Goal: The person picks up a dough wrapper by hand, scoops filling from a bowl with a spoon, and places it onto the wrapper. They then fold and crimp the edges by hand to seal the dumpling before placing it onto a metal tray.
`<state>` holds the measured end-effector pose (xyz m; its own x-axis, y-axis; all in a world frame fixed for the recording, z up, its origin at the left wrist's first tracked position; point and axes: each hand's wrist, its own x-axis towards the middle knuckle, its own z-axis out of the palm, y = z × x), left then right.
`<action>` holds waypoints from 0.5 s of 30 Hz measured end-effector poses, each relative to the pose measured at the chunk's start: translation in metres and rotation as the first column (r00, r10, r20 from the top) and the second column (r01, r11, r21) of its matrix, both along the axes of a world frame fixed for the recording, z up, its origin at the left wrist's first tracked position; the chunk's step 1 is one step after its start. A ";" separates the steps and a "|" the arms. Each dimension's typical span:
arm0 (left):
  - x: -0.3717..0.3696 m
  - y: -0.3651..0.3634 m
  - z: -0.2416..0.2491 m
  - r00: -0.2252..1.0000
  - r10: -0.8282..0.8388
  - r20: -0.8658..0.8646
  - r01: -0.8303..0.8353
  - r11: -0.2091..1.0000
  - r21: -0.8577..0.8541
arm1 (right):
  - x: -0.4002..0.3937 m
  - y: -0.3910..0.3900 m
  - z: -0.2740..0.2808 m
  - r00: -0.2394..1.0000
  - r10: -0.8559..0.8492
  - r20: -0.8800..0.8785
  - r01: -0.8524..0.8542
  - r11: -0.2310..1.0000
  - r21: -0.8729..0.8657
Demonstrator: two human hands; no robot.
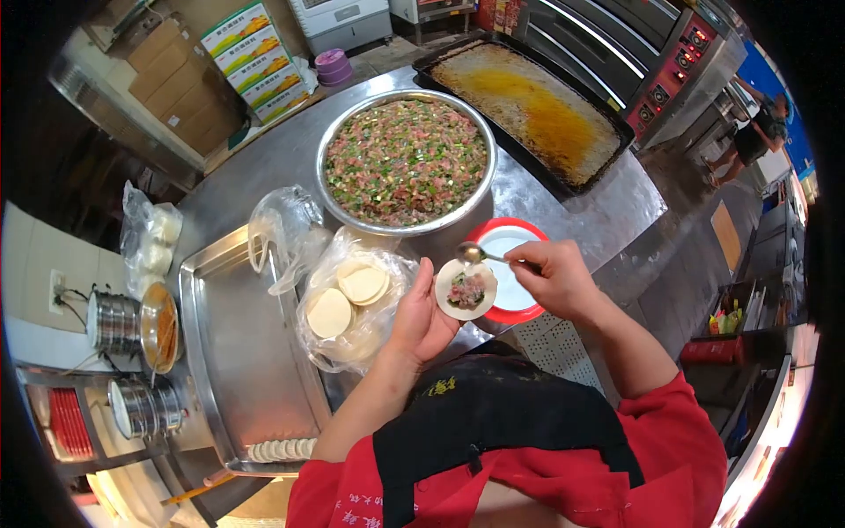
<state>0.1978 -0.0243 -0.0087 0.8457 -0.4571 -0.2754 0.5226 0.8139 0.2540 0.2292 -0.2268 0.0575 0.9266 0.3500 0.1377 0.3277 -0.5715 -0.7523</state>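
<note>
On the palm and fingers of my left hand [419, 322] lies a round dumpling wrapper [486, 305], with a dab of meat filling [466, 291] in its middle. My right hand [558, 275] grips a metal spoon [472, 253] by its handle; the bowl of the spoon is just above the wrapper's upper edge. Beneath both hands sits a red-rimmed bowl [535, 231] with a white inside, partly covered. A big metal bowl [402, 231] full of pinkish meat mixed with chopped greens stands beyond them. Stacks of round wrappers [331, 314] rest in an open plastic bag [327, 359] beside my left hand.
A steel tray [255, 352] lies at left, with a row of folded dumplings [282, 450] at its near end. Behind the table's right side is a dark oiled baking pan [528, 106]. An oven [660, 79] stands farther back, and another person [761, 132] is at far right.
</note>
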 end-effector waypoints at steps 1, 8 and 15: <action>-0.002 0.003 -0.002 0.999 -0.027 -0.024 0.027 0.999 0.023 | 0.001 0.001 0.006 0.999 -0.001 0.045 0.003 0.999 -0.038; -0.009 0.016 0.001 0.989 -0.128 -0.072 0.126 0.992 -0.025 | 0.009 0.020 0.009 0.930 0.355 0.093 -0.351 0.935 -0.056; -0.014 0.024 -0.006 0.991 -0.128 -0.038 0.125 0.988 -0.086 | 0.014 0.014 0.025 0.954 0.289 0.082 -0.274 0.949 -0.158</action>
<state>0.1834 -0.0007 -0.0149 0.7677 -0.5825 -0.2670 0.6317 0.7579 0.1629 0.2431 -0.2123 0.0830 0.7711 0.6173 0.1559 0.5615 -0.5440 -0.6236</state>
